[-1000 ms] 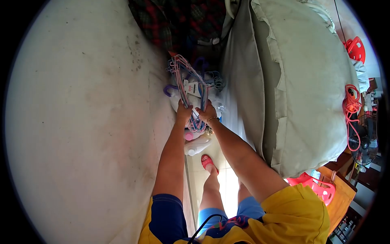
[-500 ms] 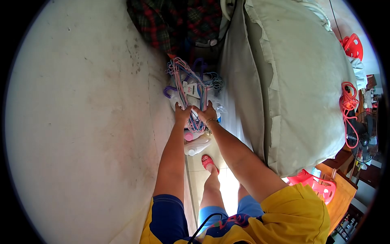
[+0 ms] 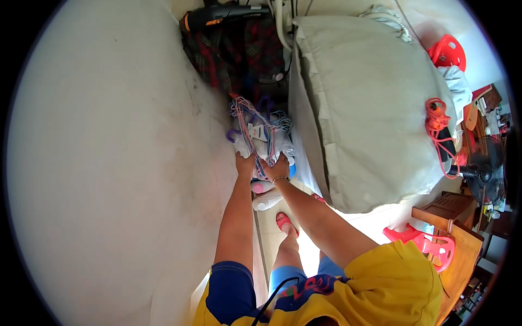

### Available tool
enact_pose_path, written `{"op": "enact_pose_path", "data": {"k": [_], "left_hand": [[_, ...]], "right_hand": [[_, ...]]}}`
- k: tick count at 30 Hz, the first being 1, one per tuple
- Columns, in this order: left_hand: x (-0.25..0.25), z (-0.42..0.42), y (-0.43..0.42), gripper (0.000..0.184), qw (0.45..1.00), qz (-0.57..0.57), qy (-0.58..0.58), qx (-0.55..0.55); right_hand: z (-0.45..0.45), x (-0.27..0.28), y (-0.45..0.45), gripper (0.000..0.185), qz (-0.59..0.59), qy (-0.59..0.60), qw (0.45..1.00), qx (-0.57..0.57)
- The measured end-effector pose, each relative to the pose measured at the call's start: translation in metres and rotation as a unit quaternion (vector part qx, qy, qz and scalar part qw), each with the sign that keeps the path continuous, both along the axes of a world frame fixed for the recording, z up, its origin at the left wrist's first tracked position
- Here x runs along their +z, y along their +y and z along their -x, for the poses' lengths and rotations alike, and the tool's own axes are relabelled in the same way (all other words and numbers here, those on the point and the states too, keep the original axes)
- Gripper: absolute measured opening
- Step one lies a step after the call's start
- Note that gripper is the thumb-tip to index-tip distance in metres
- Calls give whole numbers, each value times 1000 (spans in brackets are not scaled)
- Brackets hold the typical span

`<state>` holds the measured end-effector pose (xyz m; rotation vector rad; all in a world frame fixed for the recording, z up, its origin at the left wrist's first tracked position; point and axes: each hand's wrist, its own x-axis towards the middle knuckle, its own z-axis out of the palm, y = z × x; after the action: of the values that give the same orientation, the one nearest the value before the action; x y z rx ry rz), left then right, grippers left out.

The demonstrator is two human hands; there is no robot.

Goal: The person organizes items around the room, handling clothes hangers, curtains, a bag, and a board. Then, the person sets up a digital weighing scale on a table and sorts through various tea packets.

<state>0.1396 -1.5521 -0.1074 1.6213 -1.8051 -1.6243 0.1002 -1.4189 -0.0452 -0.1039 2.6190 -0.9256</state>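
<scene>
A bundle of pink, blue and purple clothes hangers (image 3: 247,126) lies on clear plastic bags (image 3: 281,142) in the narrow gap between the wall and a covered bulky item. My left hand (image 3: 246,164) grips the near left side of the bundle, its thumb toward the hangers. On the near right side, my right hand (image 3: 276,167), with a bracelet at the wrist, is closed around the hangers' edge. A white printed label (image 3: 257,132) shows between the hangers. Just below my hands, white bottles (image 3: 267,200) lie on the floor, one with a pink cap (image 3: 257,187). Some fingers are hidden behind the bundle.
The pale wall (image 3: 125,163) bounds the left. A large beige fabric-covered item (image 3: 375,114) stands at right, with a coiled red cord (image 3: 436,122) on it. Dark plaid cloth (image 3: 234,54) lies beyond, under a black-and-orange tool (image 3: 223,16). A red chair (image 3: 429,244) and fan (image 3: 484,171) are farther right.
The view has tilted up and shifted, showing the black-and-orange tool above the plaid cloth. Both hands remain at the hangers, which sit slightly lower in view.
</scene>
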Motion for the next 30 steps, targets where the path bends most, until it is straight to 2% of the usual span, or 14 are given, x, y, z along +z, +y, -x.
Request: {"op": "enact_pose_path", "data": {"k": [2, 3, 4, 6, 7, 9, 14, 16, 18, 22, 24, 26, 28, 30], "left_hand": [[43, 2, 20, 82, 999, -24, 14, 22], [64, -1, 31, 79, 997, -54, 21, 49], [60, -7, 37, 79, 997, -49, 27, 44], [61, -18, 46, 72, 998, -46, 43, 20], [80, -23, 54, 72, 998, -40, 49, 16], [121, -36, 78, 66, 995, -66, 72, 12], [231, -38, 118, 59, 991, -23, 132, -25], [262, -35, 133, 56, 989, -8, 145, -39], [291, -28, 146, 52, 976, 59, 176, -111], [354, 0, 194, 48, 950, 121, 218, -187], [376, 17, 219, 45, 937, 168, 214, -221], [385, 35, 241, 46, 907, 228, 186, -301], [390, 52, 265, 46, 900, 224, 175, -330], [390, 65, 287, 45, 868, 242, 167, -401]], "right_hand": [[-8, 9, 5, 95, 42, 1, 999, 16], [-15, 26, 10, 85, 53, 26, 998, 26], [-22, 37, 14, 67, 91, 32, 995, 32], [-36, 67, 25, 60, 110, 37, 991, 60], [-40, 87, 33, 60, 116, 44, 991, 57], [-50, 123, 57, 57, 213, 28, 969, 119], [-52, 181, 100, 61, 240, 101, 946, 192], [-44, 218, 120, 59, 275, 79, 933, 218], [-35, 247, 139, 59, 290, 112, 922, 232], [-7, 297, 189, 58, 304, 180, 905, 237], [8, 303, 218, 56, 303, 228, 898, 225], [19, 310, 249, 55, 280, 257, 901, 209], [27, 305, 275, 53, 274, 245, 913, 175], [33, 305, 300, 53, 279, 212, 928, 128]]}}
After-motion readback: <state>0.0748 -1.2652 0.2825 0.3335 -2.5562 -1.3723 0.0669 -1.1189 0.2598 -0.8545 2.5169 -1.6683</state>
